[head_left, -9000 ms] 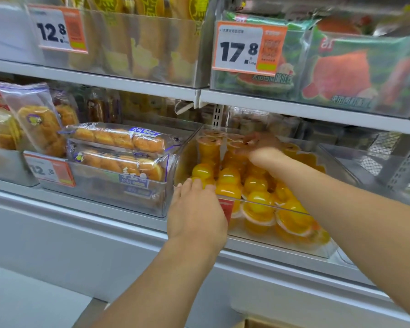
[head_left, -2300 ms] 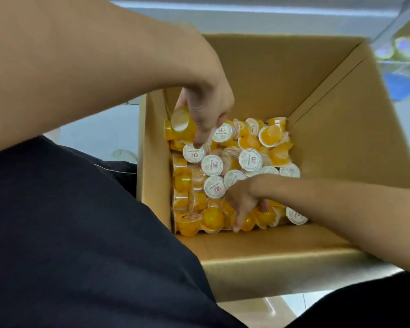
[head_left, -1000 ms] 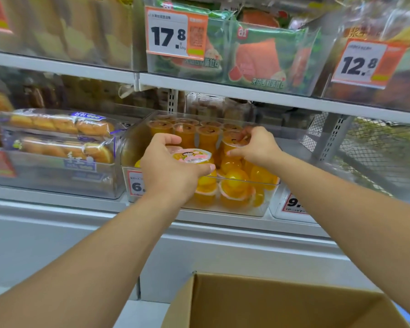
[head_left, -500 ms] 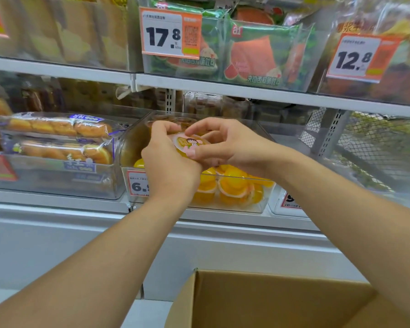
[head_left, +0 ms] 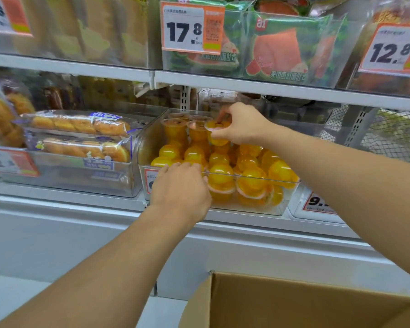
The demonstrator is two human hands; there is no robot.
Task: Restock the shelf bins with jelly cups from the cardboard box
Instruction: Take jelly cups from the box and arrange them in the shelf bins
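Reaching into the clear shelf bin, I pinch one jelly cup with my right hand, thumb and fingers curled around its rim, and hold it at the back of the bin, just beside the upright stacked cups that stand there with their lids up. My left hand rests at the front wall of the bin, fingers bent over its top edge and covering part of the price label; I cannot tell whether anything lies under those fingers. Toward the front, the bin is heaped with more yellow jelly cups lying dome up and touching one another. The bin sits on the middle shelf, just to the right of a second clear bin holding packs of small golden cakes. On the shelf above, bags printed with a watermelon slice stand behind a tag reading 17.8. Below my forearms, the open cardboard box shows its top edge and inner wall at the bottom right, well apart from the bin.
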